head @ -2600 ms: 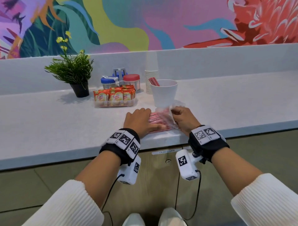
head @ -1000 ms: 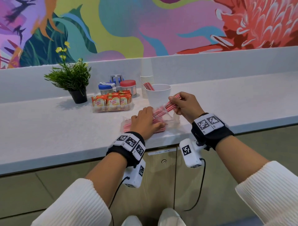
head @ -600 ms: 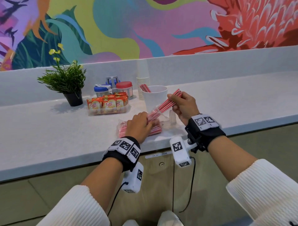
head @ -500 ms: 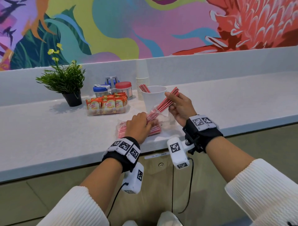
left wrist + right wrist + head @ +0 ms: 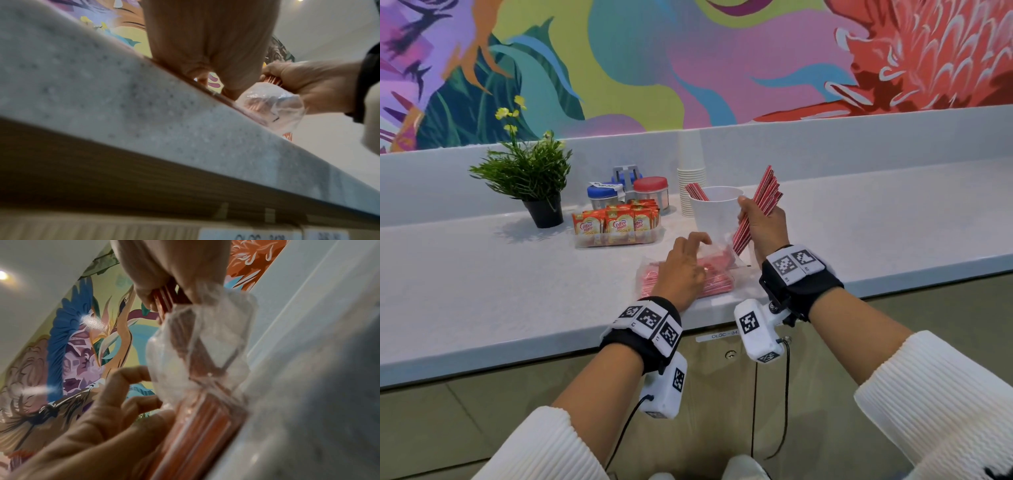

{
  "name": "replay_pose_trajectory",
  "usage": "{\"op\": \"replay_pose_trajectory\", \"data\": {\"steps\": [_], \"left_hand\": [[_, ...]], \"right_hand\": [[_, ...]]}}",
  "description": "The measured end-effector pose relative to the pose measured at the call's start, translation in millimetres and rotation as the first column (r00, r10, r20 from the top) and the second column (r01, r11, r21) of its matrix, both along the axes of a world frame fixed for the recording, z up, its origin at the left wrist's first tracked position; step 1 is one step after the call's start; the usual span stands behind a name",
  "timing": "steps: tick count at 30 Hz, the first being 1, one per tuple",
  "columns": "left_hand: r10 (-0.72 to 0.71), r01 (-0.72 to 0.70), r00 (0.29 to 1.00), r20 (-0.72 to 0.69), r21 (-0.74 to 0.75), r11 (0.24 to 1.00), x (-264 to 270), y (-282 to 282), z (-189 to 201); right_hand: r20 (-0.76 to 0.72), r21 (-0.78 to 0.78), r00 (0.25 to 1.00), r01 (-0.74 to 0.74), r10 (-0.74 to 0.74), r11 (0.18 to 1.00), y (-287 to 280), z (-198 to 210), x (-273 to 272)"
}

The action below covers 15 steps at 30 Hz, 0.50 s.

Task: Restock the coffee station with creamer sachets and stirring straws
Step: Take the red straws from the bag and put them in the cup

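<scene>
My right hand [image 5: 751, 212] grips a bundle of red stirring straws [image 5: 767, 192], tilted steeply beside the white cup [image 5: 717, 212]; the straws' lower ends still reach into the mouth of the clear straw bag [image 5: 719, 279]. A few straws [image 5: 697, 191] stand in that cup. My left hand [image 5: 697, 241] holds the bag down on the counter, its bent fingers at the bag's mouth [image 5: 201, 345]. More red straws lie inside the bag. Creamer sachets [image 5: 616, 222] fill a clear tray left of the cup.
A potted plant [image 5: 530, 178] stands at the back left. Two jars with blue [image 5: 604, 195] and red [image 5: 650, 188] lids and a stack of paper cups [image 5: 690, 174] sit behind the tray. The counter edge [image 5: 551, 349] runs just under my wrists.
My right hand has pulled the straw bundle out of the bag, lifted it and tipped it more upright beside the cup. My left hand has stayed on the bag.
</scene>
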<state>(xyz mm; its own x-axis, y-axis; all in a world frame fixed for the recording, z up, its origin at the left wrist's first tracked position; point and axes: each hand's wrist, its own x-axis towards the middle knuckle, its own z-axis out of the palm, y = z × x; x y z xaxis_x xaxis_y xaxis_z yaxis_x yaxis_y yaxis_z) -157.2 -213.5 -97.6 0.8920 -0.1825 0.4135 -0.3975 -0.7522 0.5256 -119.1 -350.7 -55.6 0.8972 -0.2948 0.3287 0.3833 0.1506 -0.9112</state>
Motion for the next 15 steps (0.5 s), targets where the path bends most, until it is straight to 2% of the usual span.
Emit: {"op": "replay_pose_trajectory", "data": {"steps": [3, 5, 9, 12, 15], "left_hand": [[0.04, -0.03, 0.998, -0.054, 0.183, 0.983, -0.2, 2.3, 1.3], [0.094, -0.053, 0.986, -0.14, 0.272, 0.961, -0.6, 5.1, 3.6], [0.11, -0.014, 0.955, -0.277, 0.328, 0.945, -0.9, 8.7, 9.7], [0.106, 0.015, 0.941, -0.323, 0.349, 0.937, 0.1, 9.2, 12.5], [0.1, 0.022, 0.938, -0.333, 0.344, 0.939, -1.7, 8.4, 14.6]], "right_hand": [[0.033, 0.007, 0.999, -0.041, 0.04, 0.999, -0.3, 7.0, -1.8], [0.069, -0.052, 0.997, -0.026, 0.029, 0.998, -2.2, 15.5, -4.1], [0.114, -0.184, 0.993, 0.027, -0.006, 0.983, -6.2, 22.7, -3.4], [0.054, -0.272, 0.999, 0.009, 0.006, 0.962, -5.7, 10.0, -2.4], [-0.023, -0.264, 0.999, -0.037, 0.031, 0.964, -4.4, -10.0, -4.2]]}}
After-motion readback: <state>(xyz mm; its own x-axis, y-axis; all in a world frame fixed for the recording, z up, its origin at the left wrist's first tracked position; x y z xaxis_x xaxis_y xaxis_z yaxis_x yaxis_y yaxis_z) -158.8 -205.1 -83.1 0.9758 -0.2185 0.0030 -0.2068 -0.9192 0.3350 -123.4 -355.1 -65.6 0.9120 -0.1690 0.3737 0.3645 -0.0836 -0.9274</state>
